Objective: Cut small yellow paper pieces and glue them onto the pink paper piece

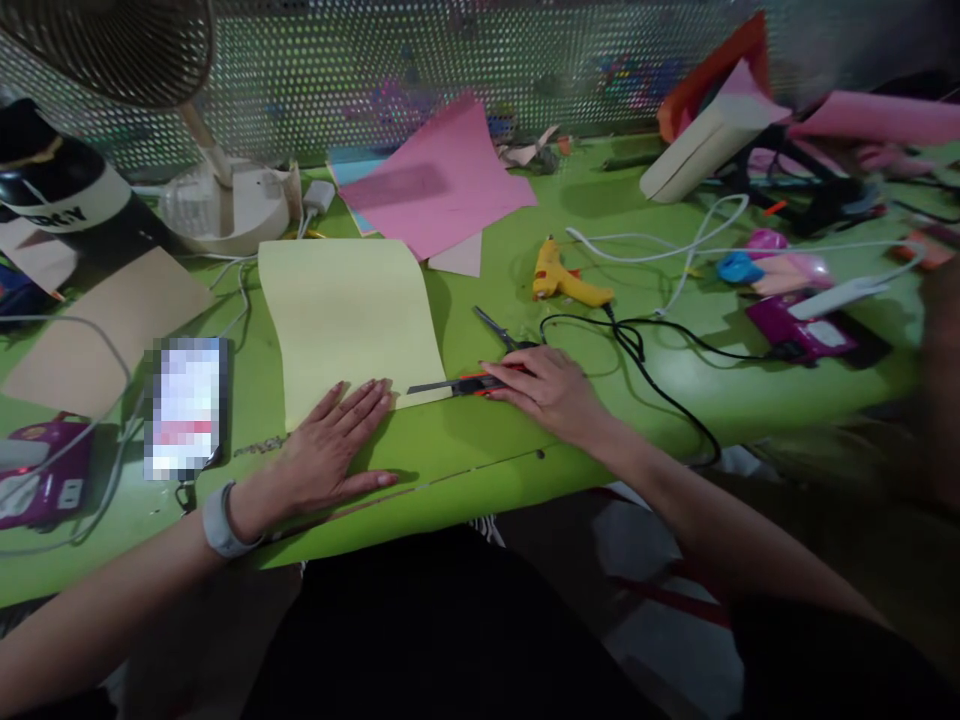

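My left hand (330, 445) lies flat and open on the green table (480, 450), its fingertips on the near edge of a pale yellow sheet of paper (349, 320). My right hand (544, 385) is closed over a red and black utility knife (465, 384), whose blade points left along the sheet's near right corner. Black-handled scissors (501, 332) lie just behind that hand. A grey band sits on my left wrist.
A phone (187, 405) lies left of my left hand. A yellow glue gun (562, 282) and black cable (652, 365) sit right of the scissors. Pink paper (442, 185), a white fan base (225, 205), brown paper (105, 330) and purple devices (799, 330) surround them.
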`<state>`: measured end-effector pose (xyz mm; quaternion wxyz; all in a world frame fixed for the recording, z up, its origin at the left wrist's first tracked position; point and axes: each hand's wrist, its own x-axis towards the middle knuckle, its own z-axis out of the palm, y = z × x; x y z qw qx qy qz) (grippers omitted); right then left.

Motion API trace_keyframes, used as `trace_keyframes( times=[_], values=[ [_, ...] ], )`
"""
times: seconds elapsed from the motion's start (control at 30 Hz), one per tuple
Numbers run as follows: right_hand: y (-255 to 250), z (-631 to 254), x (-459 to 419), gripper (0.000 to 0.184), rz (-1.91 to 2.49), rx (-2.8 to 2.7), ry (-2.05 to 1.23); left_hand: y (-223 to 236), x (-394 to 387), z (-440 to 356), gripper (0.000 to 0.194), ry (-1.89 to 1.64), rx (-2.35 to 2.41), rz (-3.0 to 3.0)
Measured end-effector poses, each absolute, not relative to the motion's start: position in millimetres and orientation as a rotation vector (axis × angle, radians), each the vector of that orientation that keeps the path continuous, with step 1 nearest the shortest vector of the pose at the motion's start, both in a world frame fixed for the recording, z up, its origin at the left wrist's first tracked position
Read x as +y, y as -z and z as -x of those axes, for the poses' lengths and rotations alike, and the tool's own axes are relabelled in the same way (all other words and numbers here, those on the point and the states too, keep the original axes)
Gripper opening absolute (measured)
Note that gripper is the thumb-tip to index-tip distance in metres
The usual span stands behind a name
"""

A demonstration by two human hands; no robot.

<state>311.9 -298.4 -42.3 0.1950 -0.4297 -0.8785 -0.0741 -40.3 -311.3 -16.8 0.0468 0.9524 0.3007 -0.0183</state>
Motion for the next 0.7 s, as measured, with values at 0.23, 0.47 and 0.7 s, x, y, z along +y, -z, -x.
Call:
trace_keyframes(
  times=[0.23, 0.47, 0.7],
  values=[
    [44, -316, -299, 0.029, 1.128, -2.413, 0.204, 16, -311, 40, 0.094, 0.065, 0.912, -2.903],
    [43, -325, -304, 0.032, 1.236, -2.421, 0.099, 11, -314, 33, 0.091, 0.016, 0.956, -2.898],
    [41, -320, -310, 0.031, 1.291, -2.424, 0.125, 17, -317, 16, 0.099, -0.037, 0.939, -2.897]
  ],
)
